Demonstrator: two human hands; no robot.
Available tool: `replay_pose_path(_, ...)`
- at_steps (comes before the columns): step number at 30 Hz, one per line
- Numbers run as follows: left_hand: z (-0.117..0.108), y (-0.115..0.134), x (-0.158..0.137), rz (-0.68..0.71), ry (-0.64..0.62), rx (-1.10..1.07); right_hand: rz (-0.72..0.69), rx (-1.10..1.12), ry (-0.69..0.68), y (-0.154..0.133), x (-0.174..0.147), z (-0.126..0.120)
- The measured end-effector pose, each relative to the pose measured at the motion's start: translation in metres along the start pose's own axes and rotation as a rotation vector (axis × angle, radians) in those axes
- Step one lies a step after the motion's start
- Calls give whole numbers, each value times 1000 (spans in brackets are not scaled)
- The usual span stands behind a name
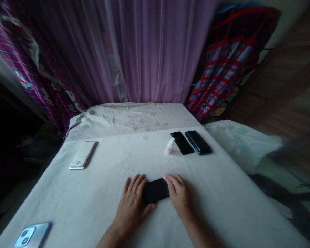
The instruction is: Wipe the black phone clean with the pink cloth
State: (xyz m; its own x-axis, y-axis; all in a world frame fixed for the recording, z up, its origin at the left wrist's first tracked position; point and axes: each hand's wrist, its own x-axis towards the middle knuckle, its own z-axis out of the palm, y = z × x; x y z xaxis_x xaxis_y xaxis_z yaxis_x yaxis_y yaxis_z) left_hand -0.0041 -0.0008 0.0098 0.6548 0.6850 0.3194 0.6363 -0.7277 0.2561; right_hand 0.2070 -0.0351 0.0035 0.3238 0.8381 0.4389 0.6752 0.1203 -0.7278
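A black smartphone (156,190) lies sideways on the white cloth, dark screen up, between my two hands. My left hand (131,203) grips its left end, with the thumb along the near edge and the forefinger at the far corner; the other fingers rest on the cloth. At the phone's right end, my right hand (179,193) is closed in a pinch over the far corner. A small pinkish-white bit (165,178) shows at those fingertips, too small to name. Beyond the hands stands a small white dropper bottle (169,146), upright.
The table (105,186) is covered in white cloth. Beside the bottle lie a thin black phone panel (183,143) and a dark phone (198,142). A white phone (83,155) lies left, a light blue phone (33,235) near left. Purple curtains (155,51) hang behind.
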Motion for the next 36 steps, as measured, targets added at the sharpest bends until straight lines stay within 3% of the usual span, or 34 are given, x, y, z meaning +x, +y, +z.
replay_pose_path(7,-1,6,4,-44,-19,-26,6,14,18,0,3,0)
replay_pose_path(15,-7,9,8,-62,-48,-73,-70,-18,-57,2,-29,-26)
replay_pose_path(25,-3,5,9,-42,-78,-88,-105,-144,-53,8,20,2)
replay_pose_path(36,-2,4,11,-48,-99,-57,-132,-36,-59,12,-32,-31)
